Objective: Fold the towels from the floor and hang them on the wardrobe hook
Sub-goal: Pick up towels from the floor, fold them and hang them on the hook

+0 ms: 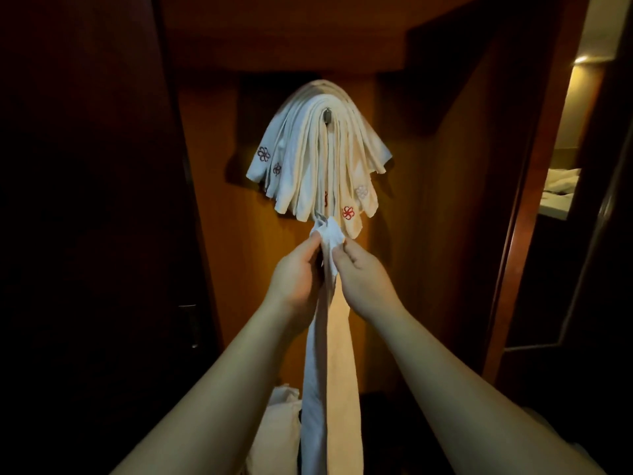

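Closest to me there's more white cloth (pixel 279 416) bunched low on the floor, so they're not done yet. Above it a long towel (pixel 337 354) hangs straight down, pinched at its top corner by both hands: left hand (pixel 297 274) and right hand (pixel 363 274), fingers curled on the fabric. Looks soft, light and floppy, so I'd grab the corners or the folded edge, otherwise it'll just sag. Behind that, a fat stack of folded towels (pixel 318 149) is draped over the wardrobe hook (pixel 327 116).
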The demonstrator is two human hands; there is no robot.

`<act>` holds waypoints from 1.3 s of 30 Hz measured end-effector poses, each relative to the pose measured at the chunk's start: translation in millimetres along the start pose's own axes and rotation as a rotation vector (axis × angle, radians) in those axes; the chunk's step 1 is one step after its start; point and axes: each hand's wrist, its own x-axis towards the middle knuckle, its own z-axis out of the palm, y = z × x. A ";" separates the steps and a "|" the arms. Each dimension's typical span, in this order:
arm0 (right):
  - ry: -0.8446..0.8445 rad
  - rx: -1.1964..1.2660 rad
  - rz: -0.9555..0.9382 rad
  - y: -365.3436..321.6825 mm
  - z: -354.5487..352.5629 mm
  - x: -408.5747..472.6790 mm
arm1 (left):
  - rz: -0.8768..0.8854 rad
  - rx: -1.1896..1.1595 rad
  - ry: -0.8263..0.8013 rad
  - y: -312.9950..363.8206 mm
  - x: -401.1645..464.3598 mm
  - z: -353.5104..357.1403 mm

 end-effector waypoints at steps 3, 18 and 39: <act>-0.063 -0.067 -0.040 4.8 -5.8 -0.2 | 0.021 0.151 -0.026 -1.8 0.5 -1.7; 0.162 -0.092 -0.031 16.9 -32.5 29.0 | 0.378 0.682 0.226 10.6 23.3 -19.2; -0.122 0.167 0.006 11.7 -89.3 62.0 | 0.094 0.475 -0.668 65.0 22.0 -5.7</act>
